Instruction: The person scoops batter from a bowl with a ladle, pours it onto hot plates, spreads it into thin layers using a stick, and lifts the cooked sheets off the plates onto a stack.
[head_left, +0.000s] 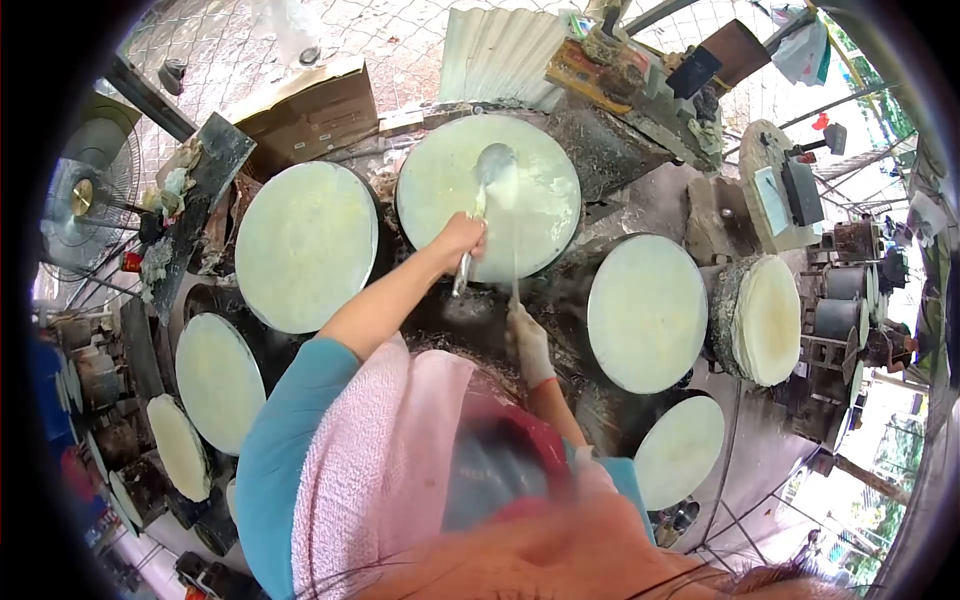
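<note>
From where I stand, the left hand (pixel 464 237) has its fingers closed around the handle of a metal ladle (pixel 495 161), with the bowl positioned over the far half of the central round griddle (pixel 432 180). The right hand (pixel 528 342), in a pale glove, grips the near end of a thin stick (pixel 516 255), which extends over the same griddle beside the ladle; whether it touches the surface, I cannot tell. White batter (pixel 545 190) lies on the griddle, between a left griddle (pixel 307 247) and a right griddle (pixel 647 314).
</note>
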